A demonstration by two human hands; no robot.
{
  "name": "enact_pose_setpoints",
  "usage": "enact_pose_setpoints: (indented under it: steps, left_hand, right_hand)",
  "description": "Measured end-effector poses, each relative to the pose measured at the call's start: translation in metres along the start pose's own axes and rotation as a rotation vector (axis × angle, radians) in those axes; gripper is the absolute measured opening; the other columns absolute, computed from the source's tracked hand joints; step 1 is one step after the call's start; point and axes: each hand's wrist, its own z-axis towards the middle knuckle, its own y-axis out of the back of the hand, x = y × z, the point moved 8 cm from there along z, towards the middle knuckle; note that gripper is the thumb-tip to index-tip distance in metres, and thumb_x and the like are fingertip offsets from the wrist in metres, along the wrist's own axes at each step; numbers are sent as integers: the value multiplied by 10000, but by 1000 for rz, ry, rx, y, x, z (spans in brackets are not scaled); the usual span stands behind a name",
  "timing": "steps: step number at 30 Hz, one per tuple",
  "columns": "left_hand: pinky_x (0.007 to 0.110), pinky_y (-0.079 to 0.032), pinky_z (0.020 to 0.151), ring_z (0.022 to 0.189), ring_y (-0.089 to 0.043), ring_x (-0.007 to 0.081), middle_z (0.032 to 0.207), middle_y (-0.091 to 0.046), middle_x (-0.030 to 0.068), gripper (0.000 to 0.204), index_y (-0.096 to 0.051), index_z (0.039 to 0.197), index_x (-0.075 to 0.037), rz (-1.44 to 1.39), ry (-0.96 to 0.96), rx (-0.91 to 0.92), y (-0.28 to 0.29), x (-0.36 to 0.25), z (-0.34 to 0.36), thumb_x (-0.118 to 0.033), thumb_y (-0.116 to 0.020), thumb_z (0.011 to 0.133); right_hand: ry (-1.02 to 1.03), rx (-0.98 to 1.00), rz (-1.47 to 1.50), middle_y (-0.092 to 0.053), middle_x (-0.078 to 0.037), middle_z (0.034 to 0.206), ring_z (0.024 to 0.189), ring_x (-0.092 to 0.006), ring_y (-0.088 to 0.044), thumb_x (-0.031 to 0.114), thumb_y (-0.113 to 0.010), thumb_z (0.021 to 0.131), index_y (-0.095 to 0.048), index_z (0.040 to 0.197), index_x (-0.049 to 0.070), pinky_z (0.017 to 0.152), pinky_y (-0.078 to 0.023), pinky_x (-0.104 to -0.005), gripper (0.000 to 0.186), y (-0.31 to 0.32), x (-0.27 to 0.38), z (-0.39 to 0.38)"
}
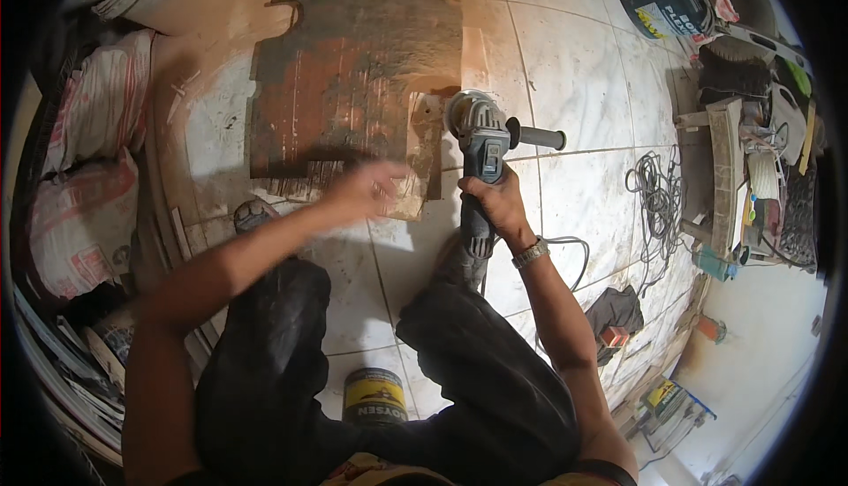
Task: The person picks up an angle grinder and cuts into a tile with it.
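Over tiles (579, 102), right grip (505, 207) wrapped round grinder (483, 152)

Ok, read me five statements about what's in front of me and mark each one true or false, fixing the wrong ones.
1. The right hand grips an angle grinder. True.
2. The left hand is also on the grinder. False: it is apart from it, and blurred.
3. The grinder's side handle points toward the left of the picture. False: it points right.
4. A loosely coiled cable lies on the tiled floor, right of the grinder. True.
5. The metal-banded watch is on the left wrist. False: it is on the right wrist.
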Motion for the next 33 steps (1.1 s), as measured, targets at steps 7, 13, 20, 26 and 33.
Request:
enact_pose_setpoints:
  steps: [7, 13, 20, 26, 33]
  left_hand:
    - [394, -496, 1007, 1110, -661, 206, 1257, -675, 87, 639, -514, 1446, -42, -476, 250, 273, -143, 15, 32, -216, -825, 915]
    - [368, -487, 987, 1109, -658, 182, 1124, -722, 49, 369, -683, 1199, -41, -829, 91, 201, -146, 13, 53, -162, -818, 878]
    - [348, -476, 991, 1067, -653, 184, 1123, -712, 46, 371, -676, 1191, -31, -966, 222, 195, -155, 30, 64, -94, -785, 842]
    - [360, -475, 978, 1066, -617, 169, 1104, -667, 28, 373, -652, 1180, -52, -953, 199, 121, -148, 28, 68, -103, -770, 830]
    - [347, -484, 914, 1024, -620, 164, 1055, -660, 14, 346, -642, 1123, -94, -938, 201, 76, -146, 23, 72, -88, -747, 794]
  right_hand:
    - [57, 6, -57, -697, -68, 880, 736, -145, -644, 117, -782, 831, -647, 1060, -34, 675, -547, -308, 306, -21, -5, 11]
    - [107, 75, -128, -703, -80, 904, 751, -145, -653, 128, -772, 844, -644, 1076, -53, 690, -558, -313, 322, -37, 5, 21]
    - [62, 76, -166, -742, -150, 955, 842, -219, -700, 179, -795, 788, -647, 1141, -85, 794, -570, -366, 465, -36, -8, 38]
    - [188, 92, -203, -678, -66, 905, 777, -155, -629, 182, -783, 828, -622, 1123, -61, 711, -553, -323, 415, -41, 2, 43]
    - [169, 99, -243, -687, -65, 918, 782, -150, -623, 208, -794, 832, -643, 1103, -51, 711, -547, -324, 404, -39, 3, 48]
